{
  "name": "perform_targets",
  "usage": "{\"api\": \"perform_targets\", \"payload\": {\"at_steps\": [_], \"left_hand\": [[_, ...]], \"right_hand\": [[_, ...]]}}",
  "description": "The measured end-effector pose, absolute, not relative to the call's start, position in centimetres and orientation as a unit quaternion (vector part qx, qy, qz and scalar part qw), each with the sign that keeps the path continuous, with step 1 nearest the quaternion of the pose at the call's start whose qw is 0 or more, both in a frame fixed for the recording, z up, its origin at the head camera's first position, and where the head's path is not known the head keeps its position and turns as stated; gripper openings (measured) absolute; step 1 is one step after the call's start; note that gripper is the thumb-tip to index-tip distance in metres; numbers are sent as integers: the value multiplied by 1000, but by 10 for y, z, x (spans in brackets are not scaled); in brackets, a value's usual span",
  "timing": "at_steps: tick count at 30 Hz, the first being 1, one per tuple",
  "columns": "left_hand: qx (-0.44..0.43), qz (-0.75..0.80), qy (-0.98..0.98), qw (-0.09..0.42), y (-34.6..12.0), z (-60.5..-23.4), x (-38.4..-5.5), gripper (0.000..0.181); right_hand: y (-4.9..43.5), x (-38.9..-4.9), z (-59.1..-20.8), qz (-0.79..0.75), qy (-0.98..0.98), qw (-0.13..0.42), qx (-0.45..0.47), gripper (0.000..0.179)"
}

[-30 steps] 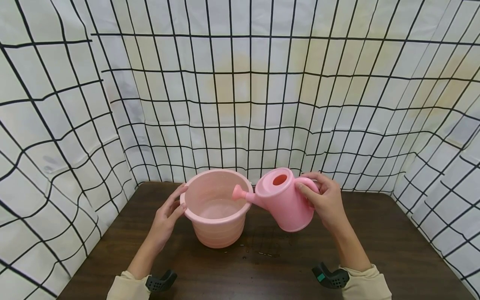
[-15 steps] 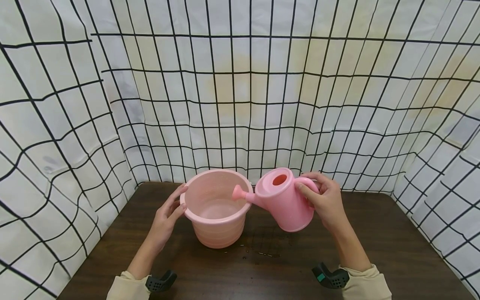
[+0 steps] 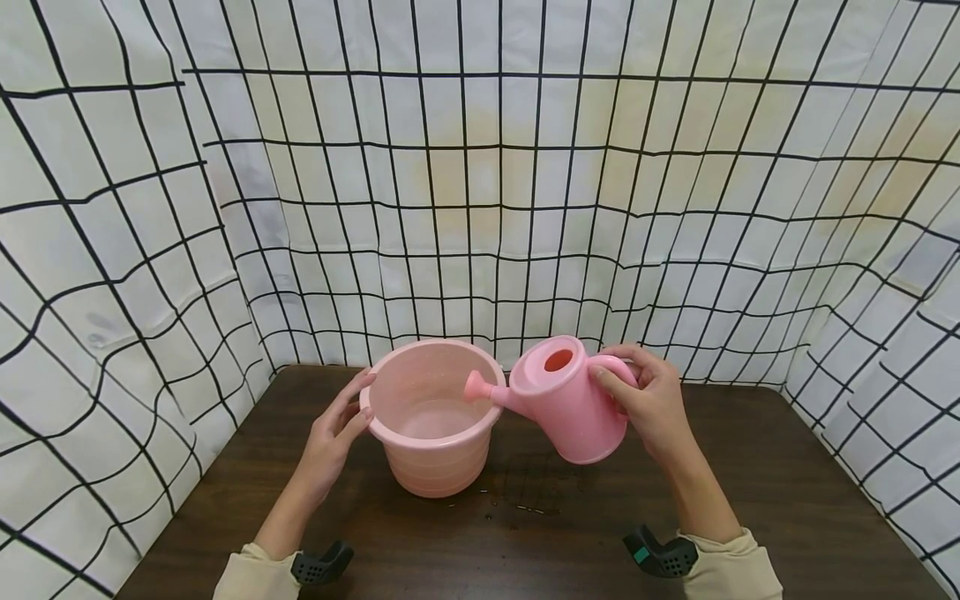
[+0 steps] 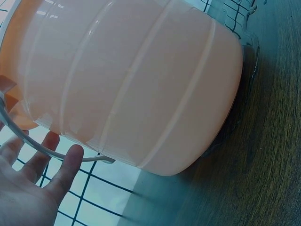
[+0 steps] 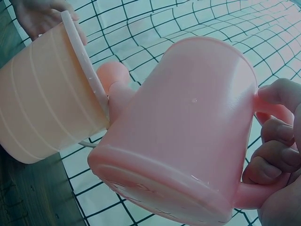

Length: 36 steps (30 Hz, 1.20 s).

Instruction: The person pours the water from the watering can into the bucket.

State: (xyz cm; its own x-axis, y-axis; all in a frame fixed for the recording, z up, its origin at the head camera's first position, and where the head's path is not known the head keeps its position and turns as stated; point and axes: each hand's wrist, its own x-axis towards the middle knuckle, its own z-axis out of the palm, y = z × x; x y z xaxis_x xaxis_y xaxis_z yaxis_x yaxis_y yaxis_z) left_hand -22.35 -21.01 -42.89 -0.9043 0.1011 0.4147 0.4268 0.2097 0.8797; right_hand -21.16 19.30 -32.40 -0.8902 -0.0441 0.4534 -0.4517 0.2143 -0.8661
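Note:
A pale pink bucket (image 3: 442, 462) stands on the dark wooden table, with a shine like shallow water at its bottom. My left hand (image 3: 330, 433) touches the bucket's left rim, its fingers spread and fairly straight. In the left wrist view a thin bail handle (image 4: 40, 147) passes in front of those fingers. My right hand (image 3: 648, 400) grips the looped handle of a pink watering can (image 3: 573, 412). The can is held raised and tilted left, its spout crossing the bucket's right rim. Its round rose (image 3: 477, 386) sits over the bucket's opening.
Water drops (image 3: 532, 508) and wet marks lie on the table (image 3: 450, 558) between the bucket and the can. A white cloth with a black grid (image 3: 487, 208) encloses the back and both sides. Dark camera bands (image 3: 660, 557) sit on both wrists.

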Motion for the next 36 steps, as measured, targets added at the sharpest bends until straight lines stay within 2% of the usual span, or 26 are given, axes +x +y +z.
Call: {"api": "perform_targets", "payload": {"at_steps": [36], "left_hand": [[-174, -609, -762, 138, -210, -429, -224, 48]], "right_hand": [[194, -212, -324, 597, -764, 167, 176, 21]]}}
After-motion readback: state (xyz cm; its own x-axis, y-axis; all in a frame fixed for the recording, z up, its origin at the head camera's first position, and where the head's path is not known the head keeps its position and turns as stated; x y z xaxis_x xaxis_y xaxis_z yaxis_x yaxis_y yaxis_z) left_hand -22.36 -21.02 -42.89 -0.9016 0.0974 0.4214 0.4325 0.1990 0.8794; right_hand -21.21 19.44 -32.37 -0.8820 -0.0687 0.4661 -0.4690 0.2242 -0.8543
